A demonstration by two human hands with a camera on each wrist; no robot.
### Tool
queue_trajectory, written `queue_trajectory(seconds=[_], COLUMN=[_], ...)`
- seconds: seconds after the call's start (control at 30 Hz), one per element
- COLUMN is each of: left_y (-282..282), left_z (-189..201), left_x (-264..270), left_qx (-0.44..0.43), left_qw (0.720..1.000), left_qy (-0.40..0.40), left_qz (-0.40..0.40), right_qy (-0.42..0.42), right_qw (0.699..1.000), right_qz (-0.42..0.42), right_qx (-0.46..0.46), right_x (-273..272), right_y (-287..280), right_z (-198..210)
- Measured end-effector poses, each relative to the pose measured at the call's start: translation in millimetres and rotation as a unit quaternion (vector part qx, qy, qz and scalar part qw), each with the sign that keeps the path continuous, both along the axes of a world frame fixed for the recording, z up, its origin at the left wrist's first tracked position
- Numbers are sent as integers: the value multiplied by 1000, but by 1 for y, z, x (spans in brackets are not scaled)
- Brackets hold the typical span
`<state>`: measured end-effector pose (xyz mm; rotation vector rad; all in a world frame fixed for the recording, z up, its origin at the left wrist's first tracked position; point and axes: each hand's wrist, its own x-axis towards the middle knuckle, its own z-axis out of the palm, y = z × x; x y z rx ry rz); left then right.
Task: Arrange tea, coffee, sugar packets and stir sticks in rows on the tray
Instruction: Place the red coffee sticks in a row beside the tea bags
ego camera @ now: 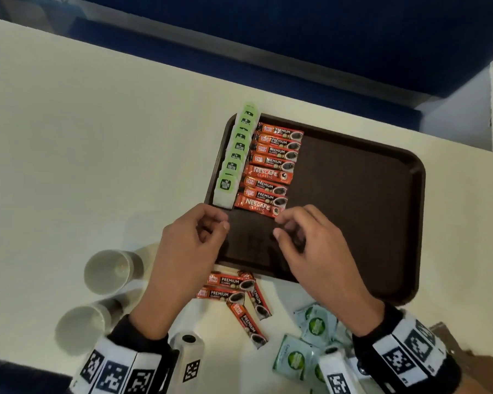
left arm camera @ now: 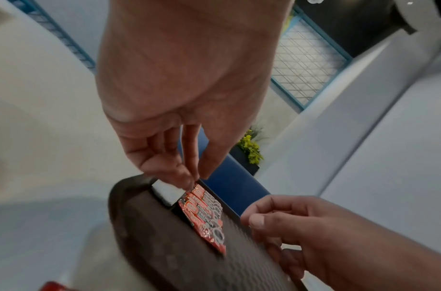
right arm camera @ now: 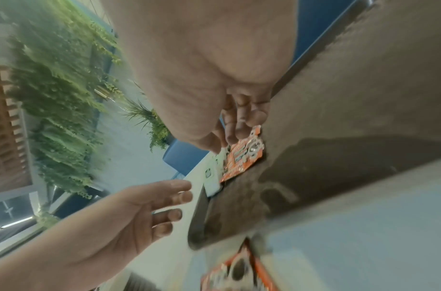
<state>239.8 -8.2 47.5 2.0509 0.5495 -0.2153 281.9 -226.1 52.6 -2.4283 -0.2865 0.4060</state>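
- A brown tray (ego camera: 353,194) is lying at centre frame on the counter (ego camera: 97,137), carrying a column of green tea bags (ego camera: 235,157) beside a column of red coffee packets (ego camera: 268,172).
- Loose coffee packets (ego camera: 239,297), pale green sachets (ego camera: 305,345) and two cups (ego camera: 108,271) are sitting along the lower frame.
- The left hand (ego camera: 188,251) and right hand (ego camera: 310,251) are hovering apart, loosely curled and empty, just below the nearest coffee packet.

**Camera placement as inspected**

The head view looked steeply down from above the worktop (ego camera: 69,137), taking in the whole brown tray (ego camera: 353,194) at moderate range. The left wrist view sat close behind the left hand (left arm camera: 179,110), facing forward along it over the tray's near corner. The right wrist view did likewise behind the right hand (right arm camera: 209,82). All three shared the coffee row (ego camera: 268,172) on the tray.
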Motion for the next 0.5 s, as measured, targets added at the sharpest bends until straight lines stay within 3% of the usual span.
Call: queue_trajectory(seconds=[0.17,0.3,0.5], left_y=[-1,-3,-8], left_z=[6,2,-16], left_x=[-50,-82,-100], left_qx=[86,152,193], left_qw=[982,938,916], left_qy=[37,42,5], left_qz=[-166,-309,-352], right_qy=[69,145,161], right_qw=[996,983,974], right_qz=[25,29,23], right_qx=[-57,-106,-160], right_x=[-58,-95,-123], right_y=[0,6,28], right_z=[7,8,-8])
